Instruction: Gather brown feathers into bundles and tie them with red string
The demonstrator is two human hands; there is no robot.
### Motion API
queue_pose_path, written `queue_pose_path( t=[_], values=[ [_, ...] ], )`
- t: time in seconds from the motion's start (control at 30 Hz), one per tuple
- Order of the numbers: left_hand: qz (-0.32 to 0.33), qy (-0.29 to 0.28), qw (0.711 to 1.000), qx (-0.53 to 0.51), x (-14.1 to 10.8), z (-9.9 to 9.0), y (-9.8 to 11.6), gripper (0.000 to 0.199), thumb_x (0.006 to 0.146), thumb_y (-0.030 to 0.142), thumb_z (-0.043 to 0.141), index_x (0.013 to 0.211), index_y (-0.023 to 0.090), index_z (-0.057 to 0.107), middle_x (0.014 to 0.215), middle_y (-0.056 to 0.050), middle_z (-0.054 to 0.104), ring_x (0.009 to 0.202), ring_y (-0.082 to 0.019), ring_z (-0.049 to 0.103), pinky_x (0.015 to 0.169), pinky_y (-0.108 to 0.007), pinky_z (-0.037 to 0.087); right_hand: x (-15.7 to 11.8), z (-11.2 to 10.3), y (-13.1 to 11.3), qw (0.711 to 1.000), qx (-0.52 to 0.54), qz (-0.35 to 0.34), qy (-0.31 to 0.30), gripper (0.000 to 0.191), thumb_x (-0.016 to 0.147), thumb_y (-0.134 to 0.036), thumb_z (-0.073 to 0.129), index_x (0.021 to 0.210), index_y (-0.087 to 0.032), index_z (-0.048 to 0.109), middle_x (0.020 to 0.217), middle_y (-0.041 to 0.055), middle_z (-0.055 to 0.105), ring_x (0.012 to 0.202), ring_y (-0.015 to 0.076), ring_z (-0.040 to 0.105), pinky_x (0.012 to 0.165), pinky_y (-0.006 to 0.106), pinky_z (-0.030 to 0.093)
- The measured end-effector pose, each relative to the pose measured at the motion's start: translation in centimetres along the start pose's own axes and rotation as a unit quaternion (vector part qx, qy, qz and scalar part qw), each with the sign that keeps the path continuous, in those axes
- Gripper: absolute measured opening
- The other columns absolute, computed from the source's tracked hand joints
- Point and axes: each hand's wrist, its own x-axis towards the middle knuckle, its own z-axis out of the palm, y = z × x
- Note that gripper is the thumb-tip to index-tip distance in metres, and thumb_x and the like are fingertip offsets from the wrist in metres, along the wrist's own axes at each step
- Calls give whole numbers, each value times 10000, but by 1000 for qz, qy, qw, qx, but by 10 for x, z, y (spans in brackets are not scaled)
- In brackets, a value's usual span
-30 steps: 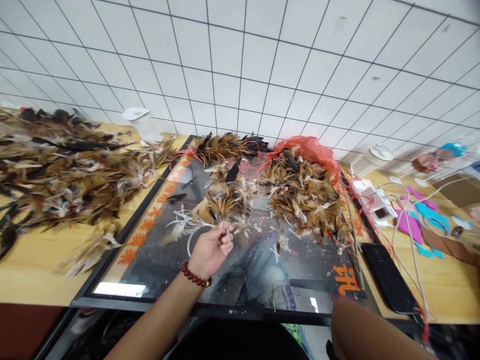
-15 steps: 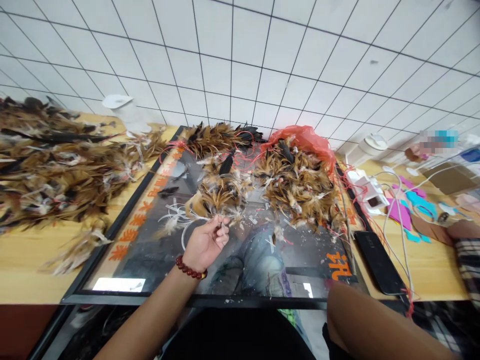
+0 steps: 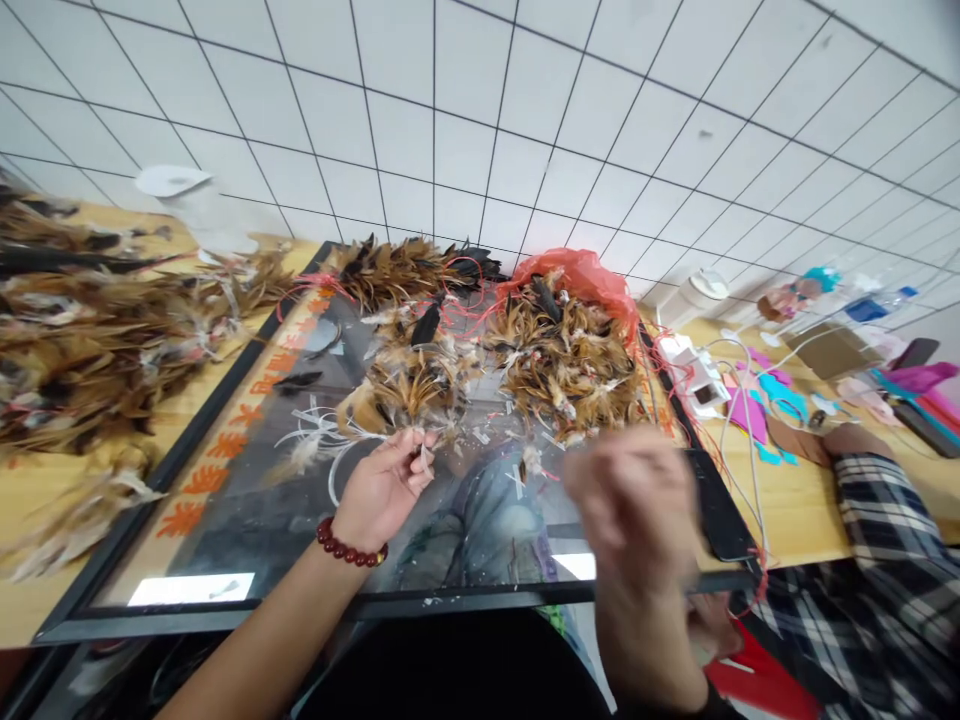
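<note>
The wooden table (image 3: 45,490) carries a glass panel (image 3: 292,550) in a black frame. On its left part lies the largest spread of brown feathers (image 3: 97,350). On the glass, the right feather heap (image 3: 570,375) sits in front of a red plastic bag (image 3: 585,275); the middle feather heap (image 3: 412,385) lies beside it, with a feather row (image 3: 390,272) behind. A co-worker's checked sleeve (image 3: 877,500) is at the far right, near coloured cutouts (image 3: 780,395), and a black phone (image 3: 724,510) lies closer in.

The right hand (image 3: 637,500) is over the right part of the glass, blurred; its fingers look curled, but whether it holds anything I cannot tell. The left hand (image 3: 379,485) is narrow, thumb and fingertips pinched on a small pale piece (image 3: 425,460), too small to name, just in front of the middle feather heap.

Smaller again, white strands (image 3: 335,475) and a pale feather (image 3: 304,455) lie beside the left hand, and clear scraps (image 3: 517,482) are scattered between the hands.

To handle this well, I would judge, keep the left pinch light but firm so the piece neither bends nor slips, hold it clear of the strands so nothing snags, and bring the right hand in slowly, fingertips first, since loose feathers and light scraps could cling to the fingers or drift off
</note>
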Motion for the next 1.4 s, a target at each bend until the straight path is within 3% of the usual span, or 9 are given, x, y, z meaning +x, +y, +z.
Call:
queue_pose_path(
  t=[0.13,0.23,0.33,0.5,0.6,0.73,0.93,1.2,1.4],
  values=[
    [31,-41,997,57,-1,13,3,73,766,101,694,711,95,646,774,-62,619,531,-62,477,443,-160,415,26,20,55,992,-126,-3,-1,126,824,-314,704,904,-223,738,845,26,699,706,134,617,666,264,511],
    [48,-60,994,82,3,27,9,92,744,131,736,712,102,655,770,-55,628,534,-60,479,470,-166,433,42,27,89,994,-93,54,15,215,825,-387,674,928,-207,733,807,28,697,657,129,603,629,257,499],
    [89,-73,987,108,14,37,12,130,729,181,764,701,105,663,776,-50,634,531,-61,475,459,-172,417,46,28,103,993,-27,108,26,305,803,-471,682,943,-201,713,772,15,687,609,118,582,595,244,497],
    [91,-87,981,146,31,35,3,159,714,231,789,703,107,689,713,-37,620,527,-72,480,462,-186,412,40,31,110,994,0,107,14,397,762,-497,726,1041,-216,697,933,29,687,679,111,598,669,249,521],
    [82,-93,981,147,33,28,-4,198,691,261,814,685,105,691,695,-47,619,573,-98,523,475,-190,419,36,34,113,997,-44,61,-18,436,726,-467,779,1081,-227,701,1035,55,675,802,139,636,749,273,536],
    [59,-91,983,150,31,20,-6,238,648,272,848,691,93,697,678,-54,619,583,-111,542,487,-199,432,35,31,114,995,-99,-14,4,223,787,-417,738,907,-230,755,982,68,701,957,182,652,884,316,517],
    [64,-112,976,173,32,17,-5,226,682,290,824,697,100,702,724,-68,640,589,-110,541,499,-204,435,35,20,123,995,-71,63,28,203,811,-398,667,823,-213,750,731,20,708,627,146,611,633,272,503],
    [148,-27,970,192,44,15,3,234,705,289,808,685,107,662,607,-11,558,475,-59,442,401,-151,328,30,22,118,965,-255,-60,18,206,883,-317,558,782,-227,713,789,38,714,734,167,626,737,293,493],
    [172,-61,963,196,40,19,8,237,717,299,802,700,112,658,605,2,530,477,-50,420,405,-141,326,35,15,118,972,-216,-56,75,184,866,-321,584,775,-203,692,760,25,675,704,151,601,668,267,459]
  ],
)
